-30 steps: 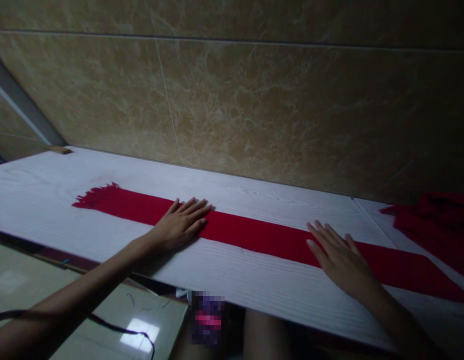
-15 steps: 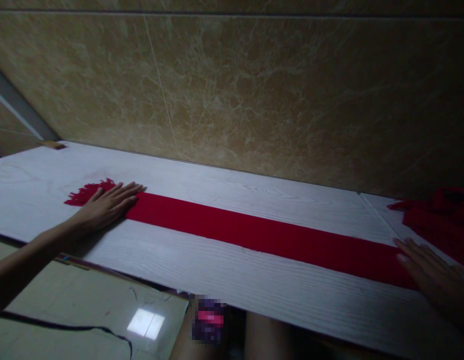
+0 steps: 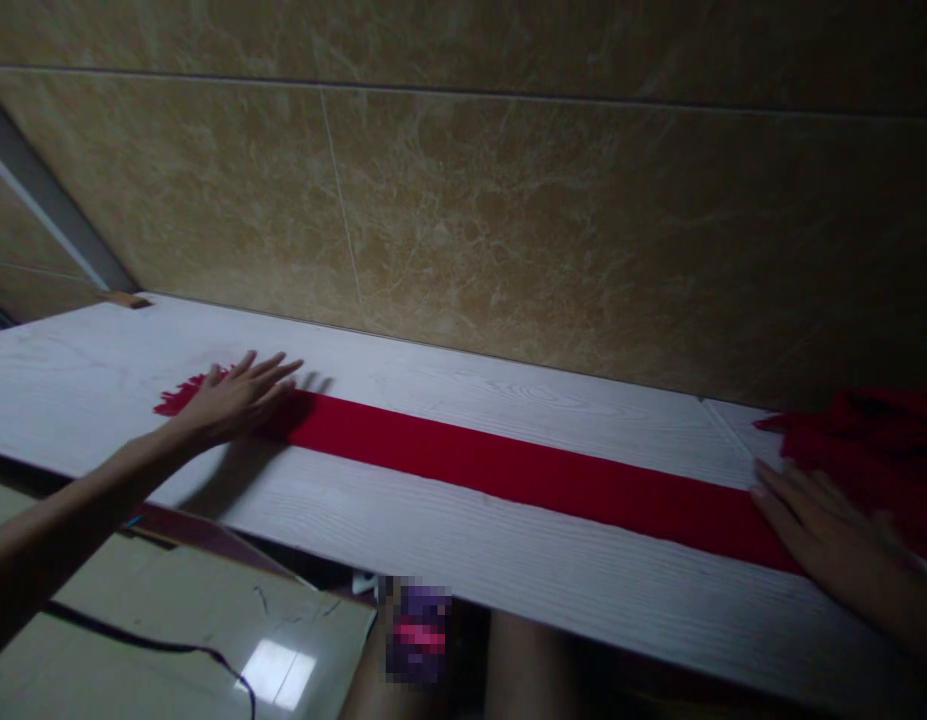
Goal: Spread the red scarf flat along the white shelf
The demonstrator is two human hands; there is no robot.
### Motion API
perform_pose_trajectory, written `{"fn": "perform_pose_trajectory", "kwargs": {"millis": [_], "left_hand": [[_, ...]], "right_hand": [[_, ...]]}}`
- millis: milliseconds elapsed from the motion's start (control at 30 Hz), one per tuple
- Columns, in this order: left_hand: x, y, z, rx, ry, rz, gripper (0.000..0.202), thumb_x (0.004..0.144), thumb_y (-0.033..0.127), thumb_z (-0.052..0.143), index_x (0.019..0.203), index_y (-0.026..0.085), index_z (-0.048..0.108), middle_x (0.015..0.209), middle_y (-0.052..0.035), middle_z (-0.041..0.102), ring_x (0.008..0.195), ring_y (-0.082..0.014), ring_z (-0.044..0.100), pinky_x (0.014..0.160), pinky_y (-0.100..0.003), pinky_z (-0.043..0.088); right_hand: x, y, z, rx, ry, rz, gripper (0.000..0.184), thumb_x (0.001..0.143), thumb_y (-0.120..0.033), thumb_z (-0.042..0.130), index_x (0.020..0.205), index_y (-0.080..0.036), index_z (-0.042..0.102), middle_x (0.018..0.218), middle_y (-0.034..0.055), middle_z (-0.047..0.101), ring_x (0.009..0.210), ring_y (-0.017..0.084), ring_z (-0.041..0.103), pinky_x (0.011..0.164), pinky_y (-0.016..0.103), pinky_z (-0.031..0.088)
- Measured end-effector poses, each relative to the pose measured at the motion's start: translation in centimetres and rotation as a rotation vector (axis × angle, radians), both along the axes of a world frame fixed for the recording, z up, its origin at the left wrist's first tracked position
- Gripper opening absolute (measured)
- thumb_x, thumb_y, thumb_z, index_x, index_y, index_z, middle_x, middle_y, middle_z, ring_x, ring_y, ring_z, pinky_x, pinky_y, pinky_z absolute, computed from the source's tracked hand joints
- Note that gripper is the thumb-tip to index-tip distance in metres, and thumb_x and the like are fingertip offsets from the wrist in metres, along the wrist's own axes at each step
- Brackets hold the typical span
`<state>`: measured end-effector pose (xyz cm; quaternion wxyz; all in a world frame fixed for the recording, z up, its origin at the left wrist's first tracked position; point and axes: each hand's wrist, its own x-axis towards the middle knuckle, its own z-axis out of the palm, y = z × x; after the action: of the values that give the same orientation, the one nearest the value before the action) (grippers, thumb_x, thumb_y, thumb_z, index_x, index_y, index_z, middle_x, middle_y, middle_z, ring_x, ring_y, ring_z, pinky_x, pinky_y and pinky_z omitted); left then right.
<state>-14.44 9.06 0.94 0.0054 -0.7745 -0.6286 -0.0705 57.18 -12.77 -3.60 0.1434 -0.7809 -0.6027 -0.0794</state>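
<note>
A long red scarf lies flat in a folded strip along the white wood-grain table, its fringe at the left end. Over that end my left hand is raised a little, fingers spread, casting a shadow on the cloth and table. At the other side my right hand rests flat on the strip with its fingers stretched out. More red fabric lies crumpled in a heap beyond my right hand; whether it joins the strip is hidden.
Behind the white table rises a brown marbled wall. A small wooden block sits at the table's far left corner. Below, a dark cable runs across the glossy tiled floor. My legs are under the front edge.
My left hand has lifted off the scarf, its fingers spreading. My right hand has slid left along the strip. The view has shifted slightly.
</note>
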Motion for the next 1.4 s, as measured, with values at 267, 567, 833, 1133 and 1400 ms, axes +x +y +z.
{"fn": "perform_pose_trajectory", "kwargs": {"millis": [267, 567, 833, 1133, 1400], "left_hand": [[20.2, -5.6, 1.0, -0.137, -0.115, -0.598, 0.056, 0.107, 0.051, 0.026, 0.157, 0.030, 0.042, 0.168, -0.0065, 0.036, 0.158, -0.0334, 0.023, 0.125, -0.069, 0.017], [24.5, -9.3, -1.4, -0.086, -0.153, -0.667, 0.056, 0.108, 0.043, 0.033, 0.157, 0.019, 0.043, 0.160, -0.0124, 0.048, 0.151, -0.0290, 0.041, 0.127, -0.058, 0.024], [20.8, -8.8, -1.7, -0.124, -0.102, -0.673, 0.059, 0.109, 0.053, 0.026, 0.163, 0.031, 0.032, 0.169, -0.0031, 0.031, 0.159, -0.0286, 0.023, 0.129, -0.060, 0.014], [13.1, -8.6, -0.5, -0.207, -0.010, -0.554, 0.057, 0.109, 0.053, 0.022, 0.164, 0.037, 0.025, 0.170, 0.0006, 0.023, 0.161, -0.0269, 0.013, 0.129, -0.061, 0.005], [11.1, -7.3, 0.1, -0.073, -0.116, -0.495, 0.053, 0.106, 0.057, 0.030, 0.135, 0.033, 0.067, 0.156, -0.0025, 0.054, 0.152, -0.0298, 0.039, 0.125, -0.060, 0.026]], "right_hand": [[-24.8, 6.6, 3.5, -0.220, 0.102, 0.322, 0.059, 0.105, -0.047, 0.030, 0.156, -0.023, 0.047, 0.167, 0.0038, 0.034, 0.157, 0.023, 0.026, 0.128, 0.051, 0.020], [-28.9, 6.6, 2.4, -0.206, 0.114, 0.411, 0.056, 0.107, -0.032, 0.032, 0.157, -0.012, 0.043, 0.166, 0.0106, 0.035, 0.157, 0.024, 0.027, 0.129, 0.055, 0.010], [-23.6, 4.3, 1.2, -0.237, -0.039, 0.334, 0.060, 0.107, -0.042, 0.026, 0.162, -0.021, 0.035, 0.168, 0.0044, 0.027, 0.158, 0.025, 0.023, 0.128, 0.059, 0.015], [-9.2, -1.2, -2.6, -0.107, -0.129, 0.208, 0.067, 0.102, -0.045, 0.018, 0.155, -0.019, 0.049, 0.162, 0.0113, 0.041, 0.151, 0.033, 0.038, 0.119, 0.068, 0.030], [-6.9, -3.2, -0.6, -0.064, 0.018, 0.014, 0.069, 0.099, -0.056, 0.021, 0.142, -0.023, 0.063, 0.156, 0.0116, 0.051, 0.149, 0.036, 0.041, 0.120, 0.072, 0.025]]}}
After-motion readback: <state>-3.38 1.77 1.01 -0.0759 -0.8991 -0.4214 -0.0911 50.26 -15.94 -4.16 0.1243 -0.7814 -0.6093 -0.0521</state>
